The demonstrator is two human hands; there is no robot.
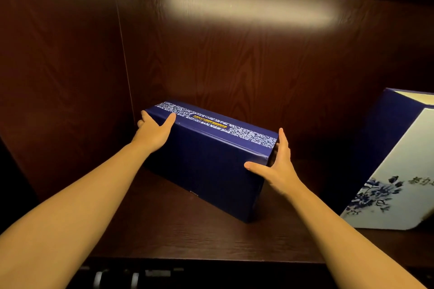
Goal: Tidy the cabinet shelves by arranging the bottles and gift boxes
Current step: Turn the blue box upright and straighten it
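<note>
Hands: left hand (153,132) and right hand (278,166) clasp navy gift box (211,159) ends, fingers spread | gold lettering illegible

Yellow print on blue box (211,148) illegible.

white-and-blue gift box (399,171) cut off at right edge — bottom-edge objects (131,277) blurred.

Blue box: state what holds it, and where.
Both hands hold the dark blue box: left hand on its left end, right hand on its right end.
</note>
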